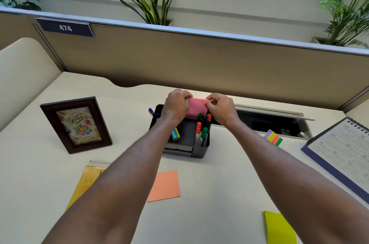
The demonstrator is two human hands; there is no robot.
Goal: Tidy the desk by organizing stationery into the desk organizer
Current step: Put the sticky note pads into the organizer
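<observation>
A pink sticky-note pad point(195, 108) is held upright over the back of the dark grey desk organizer point(183, 135). My left hand point(176, 105) grips its left edge and my right hand point(221, 108) pinches its right edge. The organizer's right compartment holds orange and green markers point(201, 133). An eraser point(175, 134) lies in its middle tray, and a purple pen point(151, 112) pokes up at its left. An orange note pad point(164, 186), a yellow-green note pad point(279, 227) and multicoloured page flags point(274, 137) lie loose on the desk.
A framed birthday card point(76, 125) stands at the left. A yellow spiral notebook point(85, 181) lies near my left forearm. A desk calendar point(343, 153) stands at the right. An open cable tray point(275, 124) sits behind the organizer, before the partition wall point(199, 60).
</observation>
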